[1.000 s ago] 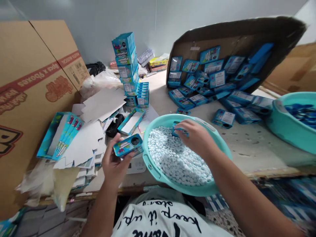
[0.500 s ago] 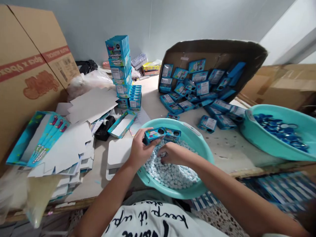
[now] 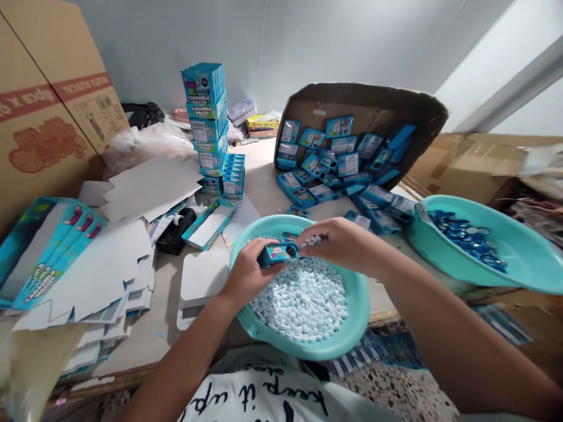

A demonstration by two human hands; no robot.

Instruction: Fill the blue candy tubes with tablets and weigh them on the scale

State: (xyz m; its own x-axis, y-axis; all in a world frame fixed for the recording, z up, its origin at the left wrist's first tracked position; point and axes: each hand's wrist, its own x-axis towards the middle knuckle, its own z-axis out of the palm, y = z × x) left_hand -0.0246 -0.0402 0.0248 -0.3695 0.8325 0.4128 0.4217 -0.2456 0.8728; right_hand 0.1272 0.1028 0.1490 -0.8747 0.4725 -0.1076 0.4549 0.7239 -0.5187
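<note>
My left hand (image 3: 250, 271) is wrapped round a small blue candy box (image 3: 278, 252) over the left part of a turquoise basin (image 3: 361, 293). White candies (image 3: 303, 299) fill much of that basin. My right hand (image 3: 336, 241) is at the box's right end, its fingers curled round several white candies (image 3: 314, 240). Another small blue box (image 3: 289, 236) shows partly behind the held one; the hands hide the rest of it.
Stacked blue boxes (image 3: 204, 126) stand behind at left. Flat white cartons (image 3: 152, 184) and a white scale (image 3: 202, 278) lie left. A tipped cardboard box (image 3: 360, 97) spills blue boxes; right of it, a second turquoise basin (image 3: 519, 246) holds blue discs (image 3: 468, 237).
My right hand has risen out of the candies to the end of the held box, with candies in its fingers. The view has shifted slightly, and the left hand still holds the box.
</note>
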